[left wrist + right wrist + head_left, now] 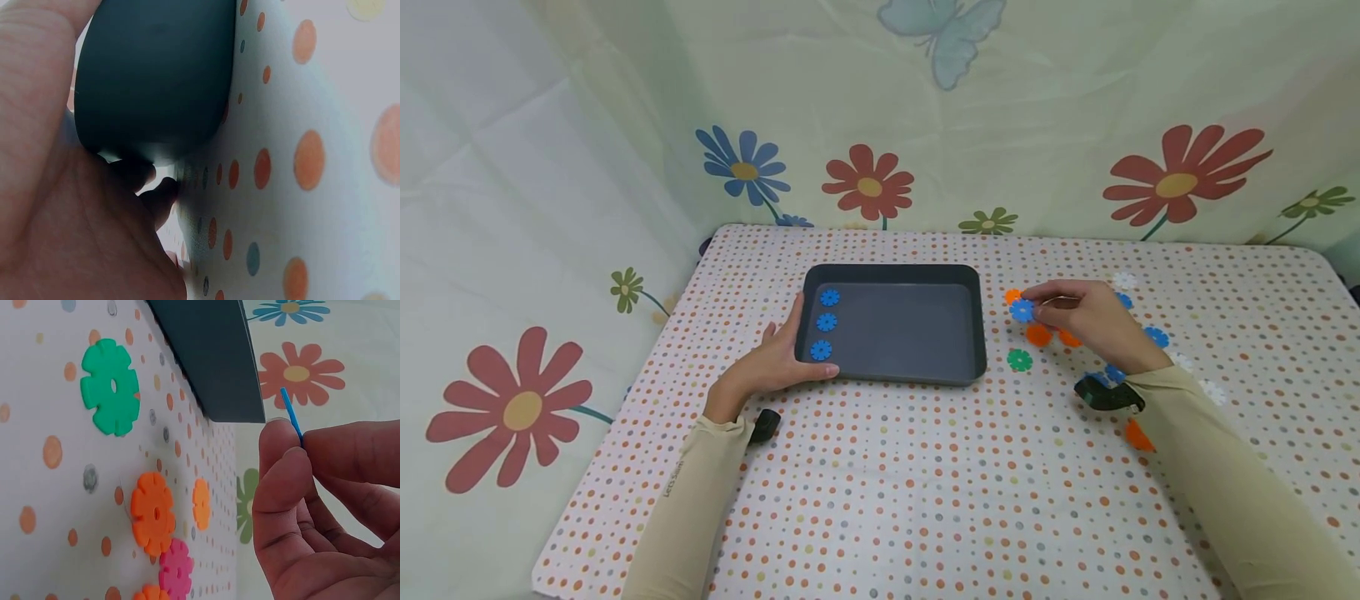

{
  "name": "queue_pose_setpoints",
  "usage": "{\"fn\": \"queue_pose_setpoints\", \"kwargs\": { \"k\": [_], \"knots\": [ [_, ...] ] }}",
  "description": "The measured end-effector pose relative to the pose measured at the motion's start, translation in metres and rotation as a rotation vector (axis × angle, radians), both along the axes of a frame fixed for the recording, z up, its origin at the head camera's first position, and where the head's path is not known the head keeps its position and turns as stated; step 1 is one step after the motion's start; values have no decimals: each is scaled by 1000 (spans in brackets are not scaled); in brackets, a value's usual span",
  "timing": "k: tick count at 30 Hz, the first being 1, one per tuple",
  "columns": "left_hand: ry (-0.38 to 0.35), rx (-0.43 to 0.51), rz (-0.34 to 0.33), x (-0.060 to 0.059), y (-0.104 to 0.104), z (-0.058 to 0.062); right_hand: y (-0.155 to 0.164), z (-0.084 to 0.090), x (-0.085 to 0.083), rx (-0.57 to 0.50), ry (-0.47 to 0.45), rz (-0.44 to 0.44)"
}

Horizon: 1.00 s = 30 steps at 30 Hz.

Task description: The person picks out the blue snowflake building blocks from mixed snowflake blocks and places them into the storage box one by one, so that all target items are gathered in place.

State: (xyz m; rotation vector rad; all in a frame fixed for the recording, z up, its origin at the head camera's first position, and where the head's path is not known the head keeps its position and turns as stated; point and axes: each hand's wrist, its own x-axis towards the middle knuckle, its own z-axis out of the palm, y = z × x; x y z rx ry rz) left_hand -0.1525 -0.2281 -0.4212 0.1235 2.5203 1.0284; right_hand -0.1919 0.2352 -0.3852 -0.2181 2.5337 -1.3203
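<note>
A dark grey rectangular tray [895, 333] stands on the dotted table. Inside, three blue flower-shaped plastic discs, one of them the middle disc [827, 322], form a column along its left side. My left hand [769, 354] holds the tray's near left corner, thumb over the front rim and fingers along the left wall. Right of the tray, my right hand [1086, 317] pinches another blue disc [1022, 311] between thumb and fingertips. The right wrist view shows this blue disc [290, 412] edge-on, raised off the table.
Below the right hand lie a green disc [1019, 360], orange discs [1038, 335] and a pink disc [176, 569]. More blue discs [1157, 337] and white discs [1212, 392] are scattered farther right. A flower-printed curtain [1045, 108] hangs behind the table.
</note>
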Motion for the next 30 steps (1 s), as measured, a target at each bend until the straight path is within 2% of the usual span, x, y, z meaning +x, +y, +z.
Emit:
{"fn": "queue_pose_setpoints", "kwargs": {
  "k": [11, 15, 22, 30],
  "knots": [
    [16, -10, -2, 0, 1, -1, -10, 2, -1, -80, 38, -9],
    [31, -4, -17, -2, 1, -1, -17, 5, -4, -77, 31, -15],
    [19, 7, -6, -1, 0, -1, -26, 9, -5, -72, 53, -24],
    [22, 9, -8, -1, 0, 1, -37, 10, -7, -165, 67, 28]
  ]
}}
